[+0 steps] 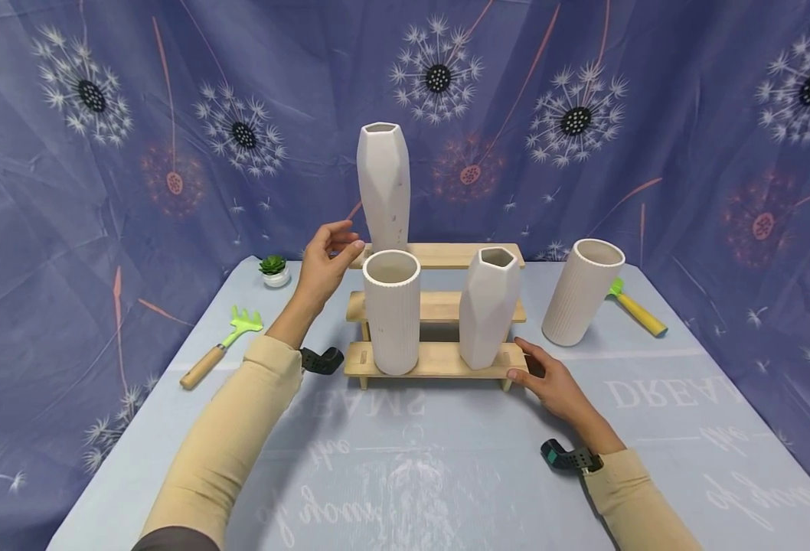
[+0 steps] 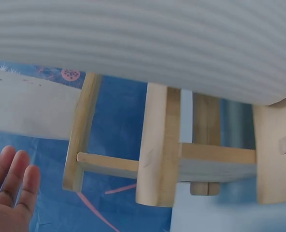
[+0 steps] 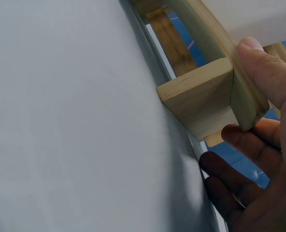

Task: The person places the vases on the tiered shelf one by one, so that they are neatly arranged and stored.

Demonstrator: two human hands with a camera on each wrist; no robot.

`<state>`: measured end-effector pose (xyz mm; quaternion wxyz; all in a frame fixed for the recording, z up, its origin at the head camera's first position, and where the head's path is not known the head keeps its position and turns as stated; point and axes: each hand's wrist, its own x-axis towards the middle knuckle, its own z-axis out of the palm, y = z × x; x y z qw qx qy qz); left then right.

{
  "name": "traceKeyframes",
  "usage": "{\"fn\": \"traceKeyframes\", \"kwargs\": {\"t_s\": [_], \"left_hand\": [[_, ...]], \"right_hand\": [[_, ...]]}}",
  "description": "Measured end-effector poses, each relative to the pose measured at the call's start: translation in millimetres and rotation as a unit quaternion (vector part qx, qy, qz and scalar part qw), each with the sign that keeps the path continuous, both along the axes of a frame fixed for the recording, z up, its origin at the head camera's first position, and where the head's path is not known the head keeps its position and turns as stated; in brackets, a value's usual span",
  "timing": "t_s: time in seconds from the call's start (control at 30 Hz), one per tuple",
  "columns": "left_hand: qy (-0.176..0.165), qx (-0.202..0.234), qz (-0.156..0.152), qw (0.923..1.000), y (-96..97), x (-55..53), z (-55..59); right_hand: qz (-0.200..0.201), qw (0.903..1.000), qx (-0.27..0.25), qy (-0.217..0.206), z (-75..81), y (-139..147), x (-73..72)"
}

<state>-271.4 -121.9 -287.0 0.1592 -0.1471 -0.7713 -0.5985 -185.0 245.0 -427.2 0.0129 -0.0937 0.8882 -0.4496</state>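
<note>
A three-tier wooden stand (image 1: 439,358) stands on the table, and my right hand (image 1: 555,386) grips the right end of its lowest shelf. In the right wrist view the thumb (image 3: 261,63) lies on the shelf board (image 3: 249,104), with fingers beneath it. My left hand (image 1: 322,264) is beside the top shelf, near a tall faceted white vase (image 1: 384,184); the left wrist view shows its fingers (image 2: 29,186) apart from the stand, holding nothing. On the lowest shelf are a ribbed white vase (image 1: 393,321) at left and a shorter faceted white vase (image 1: 489,310) at right.
Another ribbed vase (image 1: 580,295) stands on the table right of the stand. Behind it lies a green tool with a yellow handle (image 1: 642,314). At left are a green hand rake (image 1: 222,344) and a small potted succulent (image 1: 275,272). A dandelion-print cloth (image 1: 308,76) hangs behind.
</note>
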Motion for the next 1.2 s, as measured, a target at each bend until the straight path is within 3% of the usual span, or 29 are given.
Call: {"fn": "traceKeyframes", "kwargs": {"t_s": [0.17,0.4,0.63,0.83,1.07,1.2], "left_hand": [[0.006,0.025,0.010,0.9996,-0.8,12.1,-4.4],[0.022,0.071,0.025,0.9969,-11.3,6.0,-32.4],[0.035,0.079,0.039,0.9955,-18.4,18.2,-46.8],[0.012,0.083,0.047,0.9954,-23.3,30.6,-55.7],[-0.022,0.077,0.054,0.9953,-23.0,55.4,-55.1],[-0.034,0.074,0.054,0.9953,-23.6,64.0,-58.6]], "right_hand": [[0.000,1.0000,0.003,0.003,-2.5,1,-2.2],[-0.001,1.0000,0.005,0.006,-2.7,1,-2.7],[0.001,1.0000,0.004,0.003,-0.5,1,-1.3],[0.002,1.0000,0.006,0.007,-1.0,2,-2.0],[-0.004,1.0000,0.005,0.000,-26.8,14,-16.4],[-0.004,1.0000,0.001,0.003,-31.5,16,-19.0]]}}
